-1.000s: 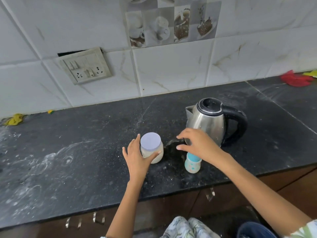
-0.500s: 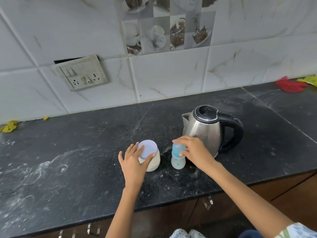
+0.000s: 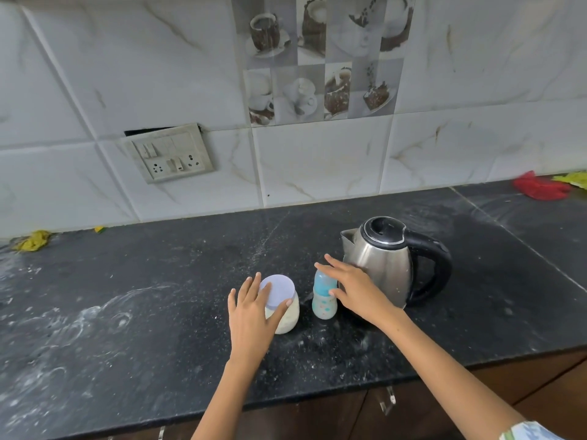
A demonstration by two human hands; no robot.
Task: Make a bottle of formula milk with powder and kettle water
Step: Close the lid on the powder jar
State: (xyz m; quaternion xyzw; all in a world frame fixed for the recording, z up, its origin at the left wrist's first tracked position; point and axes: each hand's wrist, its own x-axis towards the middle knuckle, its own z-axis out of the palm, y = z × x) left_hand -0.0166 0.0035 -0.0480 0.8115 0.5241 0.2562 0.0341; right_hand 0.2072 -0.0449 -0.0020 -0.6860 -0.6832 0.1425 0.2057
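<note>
A small baby bottle [image 3: 324,301] with a blue cap stands upright on the black counter [image 3: 158,296], just left of the steel kettle [image 3: 386,265]. My right hand [image 3: 355,290] is beside and behind the bottle, its fingers spread and straight, its thumb touching the bottle's neck. To the left stands a powder jar [image 3: 287,312] with a pale lavender lid. My left hand [image 3: 251,309] holds the jar, fingers along its left side and lid, thumb round its front.
The kettle's black handle [image 3: 435,271] points right and its lid is closed. A switch plate [image 3: 170,152] hangs on the tiled wall. Red cloth [image 3: 540,187] lies far right, yellow scraps [image 3: 31,241] far left. White powder streaks the counter's left part.
My right hand moved the bottle left from in front of the kettle, stood it beside the jar and loosened its fingers. My left hand stayed on the jar.
</note>
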